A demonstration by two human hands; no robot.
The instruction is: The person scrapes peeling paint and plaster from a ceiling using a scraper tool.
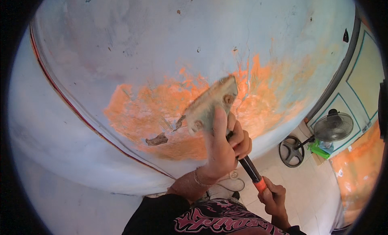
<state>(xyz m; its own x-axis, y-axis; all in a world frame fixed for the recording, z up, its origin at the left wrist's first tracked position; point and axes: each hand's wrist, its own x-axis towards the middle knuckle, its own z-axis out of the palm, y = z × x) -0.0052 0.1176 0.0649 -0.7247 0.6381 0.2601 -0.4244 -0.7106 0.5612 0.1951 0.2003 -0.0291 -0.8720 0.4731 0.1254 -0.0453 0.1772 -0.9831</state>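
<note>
Two bare hands, one tool. The tool, a dusty scraper with a wide pale head and a black-and-orange handle [251,170], lies at a slant from the centre of the frame to the lower right. Two round, rust-brown fastenings [228,99] show on its head, one near each end.

Left hand [226,144], mid-frame: thumb pressed flat along the scraper head, fingers curled round the black shaft just below it. One thin bracelet [198,177] at that wrist. Right hand [274,196], lower right of centre: fingers wrapped round the handle's orange section.

Behind the head, one curved-looking pale blue painted wall [141,37] (the lens bends everything near the rim) carries one broad, ragged orange patch [133,111] across mid-frame. The head overlaps this patch in view; whether its edge touches the wall cannot be told. Two rough brown gouges [157,139] sit left of the head.

Right side of frame: one dark pedestal fan with a round wire cage [333,126] and one spoked round base, one bright green bag [319,150] beside it. Lower edge: one black shirt with a pink print [218,219].
</note>
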